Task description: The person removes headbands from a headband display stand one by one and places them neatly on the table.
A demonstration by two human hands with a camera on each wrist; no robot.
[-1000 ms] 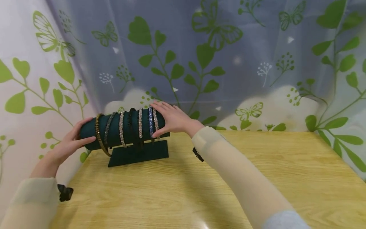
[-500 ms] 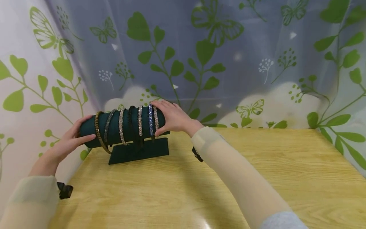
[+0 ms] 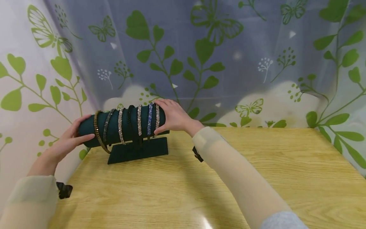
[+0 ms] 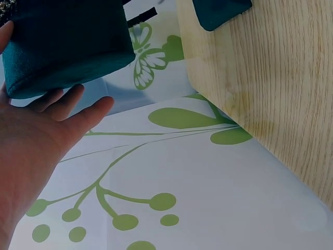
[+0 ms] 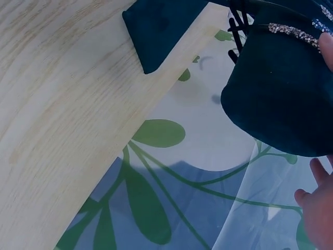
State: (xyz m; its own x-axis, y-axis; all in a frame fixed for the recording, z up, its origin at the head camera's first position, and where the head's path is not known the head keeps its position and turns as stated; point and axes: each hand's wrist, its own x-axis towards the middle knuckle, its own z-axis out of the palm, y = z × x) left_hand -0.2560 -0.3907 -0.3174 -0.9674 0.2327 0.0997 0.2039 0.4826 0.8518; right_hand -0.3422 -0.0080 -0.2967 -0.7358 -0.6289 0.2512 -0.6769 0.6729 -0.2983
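A dark green padded roll (image 3: 113, 127) on a flat base (image 3: 137, 153) bears several headbands side by side. At its left end my left hand (image 3: 67, 138) holds the roll, thumb in front and fingers behind, next to a gold headband (image 3: 97, 130). My right hand (image 3: 176, 117) spans the right end, thumb and fingers on the rightmost silver headband (image 3: 157, 116). Just left of that sits a blue headband (image 3: 150, 120), apart from it. In the right wrist view the thumb (image 5: 327, 49) meets a sparkling band; the fingers are partly out of frame.
The stand rests near the left back of a wood-grain table (image 3: 228, 178). Behind hangs a grey-blue curtain (image 3: 243, 63) with leaves and butterflies. A pale printed cloth (image 3: 28, 95) covers the left side.
The right hand's fingers and thumb have shifted slightly right, and the rightmost silver headband now stands farther from the blue one. The left hand keeps its place on the roll.
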